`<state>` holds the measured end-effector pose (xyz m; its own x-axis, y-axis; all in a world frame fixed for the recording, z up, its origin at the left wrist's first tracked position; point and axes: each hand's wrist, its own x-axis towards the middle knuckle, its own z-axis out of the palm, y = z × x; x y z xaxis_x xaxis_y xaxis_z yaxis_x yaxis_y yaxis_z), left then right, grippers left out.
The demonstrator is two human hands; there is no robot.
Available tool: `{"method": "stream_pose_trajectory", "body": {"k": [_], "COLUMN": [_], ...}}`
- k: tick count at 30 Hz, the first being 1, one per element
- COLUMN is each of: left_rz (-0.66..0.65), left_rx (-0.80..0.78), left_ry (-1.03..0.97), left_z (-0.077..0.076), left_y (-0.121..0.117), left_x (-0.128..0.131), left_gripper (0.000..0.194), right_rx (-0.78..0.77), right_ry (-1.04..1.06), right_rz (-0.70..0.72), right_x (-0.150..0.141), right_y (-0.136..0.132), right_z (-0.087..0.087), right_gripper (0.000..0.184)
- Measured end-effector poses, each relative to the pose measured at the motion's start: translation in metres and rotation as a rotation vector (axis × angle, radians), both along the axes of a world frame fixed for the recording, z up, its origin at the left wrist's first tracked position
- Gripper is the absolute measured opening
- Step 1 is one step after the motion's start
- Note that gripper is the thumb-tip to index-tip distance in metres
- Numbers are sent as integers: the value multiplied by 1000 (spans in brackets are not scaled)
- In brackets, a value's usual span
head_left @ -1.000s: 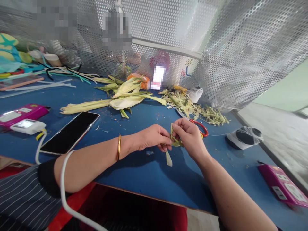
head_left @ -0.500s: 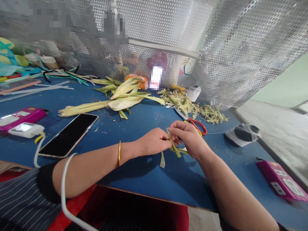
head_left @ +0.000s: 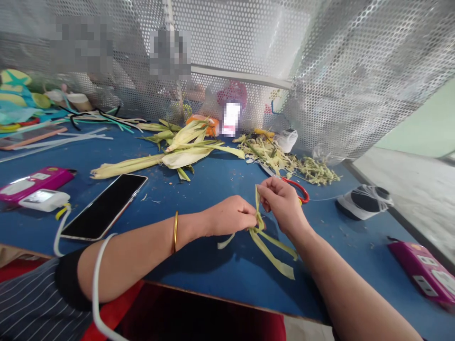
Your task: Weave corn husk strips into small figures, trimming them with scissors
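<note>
Both my hands meet over the blue table (head_left: pixel 199 265) on thin green-yellow corn husk strips (head_left: pixel 272 248). My left hand (head_left: pixel 231 215), with a gold bangle on its wrist, pinches the strips where they cross. My right hand (head_left: pixel 282 201) pinches one strip's upper end and holds it upright. Loose strip ends trail down onto the table toward me and to the right. Red-handled scissors (head_left: pixel 296 187) lie just behind my right hand.
A pile of corn husks (head_left: pixel 177 149) and husk scraps (head_left: pixel 284 161) lie further back by a perforated metal screen (head_left: pixel 320 71). A black phone (head_left: pixel 103 203), a pink power strip (head_left: pixel 33 180) and a white charger (head_left: pixel 42 199) sit left. Another pink strip (head_left: pixel 423 272) lies right, behind it a tape roll (head_left: pixel 366 201).
The strips, bunched between my fingers before, now hang longer and spread out on the table. My right hand has lifted one strip end upward while my left keeps its pinch.
</note>
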<state>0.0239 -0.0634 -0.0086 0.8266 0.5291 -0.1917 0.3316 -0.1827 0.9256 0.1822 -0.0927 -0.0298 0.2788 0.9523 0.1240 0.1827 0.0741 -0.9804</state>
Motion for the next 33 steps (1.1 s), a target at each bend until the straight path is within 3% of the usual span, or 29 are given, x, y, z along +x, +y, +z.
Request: {"method": "stream_pose_trajectory", "body": {"k": [6,9,12,17,24,27,30,33], "left_rz": [-149,-169,-161,-43,57,249,399,458], "left_rx": [-119,-87,-101,-100,-177,-294,-419,-485], "left_ry": [28,5,-23,-71,-71,-154,-260,-283], "left_z": [1,-1,0,3,0,-3,-6,-9], "left_y": [-5,-4,-2,-3,-4,2,11,17], "left_x": [0,-1,-1,-2,0,2,2,2], "left_gripper": [21,23,26,32,30,27,26,26], "right_rx": [1,-33,-149,-222,-11,-13,-115,-133], "right_ry": [43,232,505,686,734,674,525,482], "right_rz": [-80,-143,-79,-86,-165,-124,-72,114], "right_x": [1,4,9,19,19,17,15,10], "right_y": [6,7,8,13,16,17,14,8], "right_z": [-7,-3,2,6,-2,-7,-5,3], "right_gripper": [23,23,22,16,10,6,19,26]}}
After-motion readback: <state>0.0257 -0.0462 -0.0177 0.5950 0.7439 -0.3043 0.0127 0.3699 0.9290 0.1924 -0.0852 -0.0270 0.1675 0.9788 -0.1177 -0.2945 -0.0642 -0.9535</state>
